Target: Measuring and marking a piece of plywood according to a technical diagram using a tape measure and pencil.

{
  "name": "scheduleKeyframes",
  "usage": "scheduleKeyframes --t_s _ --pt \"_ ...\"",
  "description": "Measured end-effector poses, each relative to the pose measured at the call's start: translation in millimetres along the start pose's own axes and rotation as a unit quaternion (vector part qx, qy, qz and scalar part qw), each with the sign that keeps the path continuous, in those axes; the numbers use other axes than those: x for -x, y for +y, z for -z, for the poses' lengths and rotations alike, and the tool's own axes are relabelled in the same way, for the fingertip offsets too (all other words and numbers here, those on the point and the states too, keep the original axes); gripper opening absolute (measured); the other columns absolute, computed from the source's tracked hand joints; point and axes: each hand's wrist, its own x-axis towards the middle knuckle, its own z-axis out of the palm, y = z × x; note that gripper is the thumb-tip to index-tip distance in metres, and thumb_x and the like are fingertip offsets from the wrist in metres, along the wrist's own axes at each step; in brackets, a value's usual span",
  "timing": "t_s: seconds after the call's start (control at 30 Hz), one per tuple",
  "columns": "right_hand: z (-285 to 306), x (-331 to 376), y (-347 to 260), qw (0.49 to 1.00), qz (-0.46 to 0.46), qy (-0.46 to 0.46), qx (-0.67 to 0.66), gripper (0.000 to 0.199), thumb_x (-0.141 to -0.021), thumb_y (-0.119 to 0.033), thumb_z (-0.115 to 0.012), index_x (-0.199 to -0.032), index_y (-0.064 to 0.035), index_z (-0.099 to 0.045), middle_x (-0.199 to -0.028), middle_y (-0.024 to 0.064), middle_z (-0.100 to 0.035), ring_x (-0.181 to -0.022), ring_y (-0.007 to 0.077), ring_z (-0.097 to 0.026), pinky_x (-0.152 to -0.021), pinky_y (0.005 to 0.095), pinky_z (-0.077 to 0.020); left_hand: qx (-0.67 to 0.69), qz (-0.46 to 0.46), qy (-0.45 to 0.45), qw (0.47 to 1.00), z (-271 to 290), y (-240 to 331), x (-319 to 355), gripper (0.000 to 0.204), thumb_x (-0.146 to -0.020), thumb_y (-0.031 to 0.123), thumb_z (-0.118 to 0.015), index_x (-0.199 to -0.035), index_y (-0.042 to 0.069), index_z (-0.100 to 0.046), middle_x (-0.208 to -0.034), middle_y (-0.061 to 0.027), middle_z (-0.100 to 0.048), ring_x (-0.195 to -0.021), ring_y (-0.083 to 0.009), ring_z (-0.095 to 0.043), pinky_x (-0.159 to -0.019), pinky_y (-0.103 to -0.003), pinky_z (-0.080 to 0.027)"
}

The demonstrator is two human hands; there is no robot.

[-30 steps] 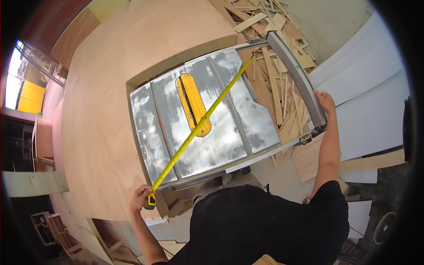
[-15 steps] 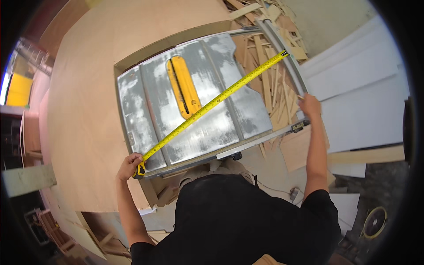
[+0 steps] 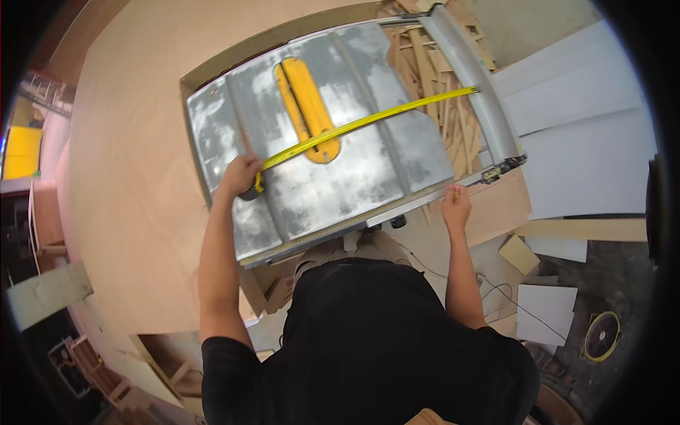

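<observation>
Head view: tape measure (image 3: 375, 119) drawn across a metal saw table (image 3: 354, 180)

The tape lies slantwise over the table, its free end at the grey side rail (image 3: 471, 78). The left hand (image 3: 241, 174) has its fingers closed around the case, probably to keep the strip extended and straight; the far end shows no hand on it, so stiffness or the rail presumably supports it. The strip is bright yellow with fine dark markings, the case dark and mostly hidden. It crosses the yellow insert (image 3: 301, 99). The right hand (image 3: 457, 207) is near the front rail (image 3: 407, 207), fingertips drawn together; whether they pinch something small, I cannot tell. Wood offcuts (image 3: 432, 64) lie beyond.
</observation>
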Motion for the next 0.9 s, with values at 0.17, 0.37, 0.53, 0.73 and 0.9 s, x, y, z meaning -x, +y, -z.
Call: scheduleKeyframes --t_s 0.17,0.37,0.53,0.73,0.9 --pt "14.4 43.6 -27.1 0.955 -0.047 -0.276 0.098 0.033 -0.092 -0.034 -0.063 -0.095 -0.0008 -0.063 -0.076 0.0205 -0.065 -0.071 0.0378 -0.064 -0.066 0.0424 -0.0505 -0.051 0.023 0.038 0.998 -19.6 0.3 -13.5 0.025 -0.087 0.023 -0.061 -0.099 0.004 -0.071 -0.084 -0.0173 -0.070 -0.080 -0.0298 -0.068 -0.073 -0.038 -0.051" --pt "-14.2 98.5 -33.2 0.926 -0.040 -0.375 0.014 0.040 -0.089 -0.032 -0.065 -0.107 0.0039 -0.061 -0.090 0.0232 -0.068 -0.086 0.0381 -0.067 -0.077 0.0403 -0.0519 -0.068 0.026 0.041 0.996 -11.9 -8.1 -11.3 0.025 -0.086 0.023 -0.061 -0.099 0.005 -0.072 -0.087 -0.0185 -0.070 -0.081 -0.0329 -0.069 -0.075 -0.039 -0.052" --pt "-18.9 101.7 -24.5 0.926 -0.045 -0.373 -0.045 0.052 -0.082 -0.033 -0.073 -0.115 0.0041 -0.058 -0.094 0.0218 -0.070 -0.092 0.0372 -0.068 -0.081 0.0411 -0.0517 -0.084 0.012 0.022 0.996 -12.0 -7.9 -12.5 0.024 -0.085 0.021 -0.059 -0.099 0.006 -0.072 -0.088 -0.0185 -0.070 -0.082 -0.0325 -0.069 -0.075 -0.039 -0.052" --pt "-43.0 109.1 -43.4 0.938 -0.066 -0.332 0.075 0.049 -0.076 -0.029 -0.077 -0.109 0.0036 -0.063 -0.089 0.0170 -0.071 -0.083 0.0327 -0.069 -0.079 0.0383 -0.0525 -0.088 0.063 0.010 0.994 -16.8 -4.9 -11.6 0.026 -0.087 0.024 -0.052 -0.100 0.011 -0.071 -0.096 -0.0188 -0.070 -0.092 -0.0382 -0.066 -0.082 -0.046 -0.052" --pt "-42.7 91.6 -1.0 0.751 -0.336 -0.518 -0.236 0.029 -0.081 -0.028 -0.076 -0.091 -0.0024 -0.066 -0.075 0.0055 -0.066 -0.052 0.0105 -0.052 -0.047 0.0269 -0.0407 -0.096 0.077 0.029 0.992 -26.0 4.6 -14.8 0.026 -0.088 0.025 -0.052 -0.101 0.013 -0.071 -0.099 -0.0171 -0.070 -0.094 -0.0374 -0.066 -0.082 -0.046 -0.052"
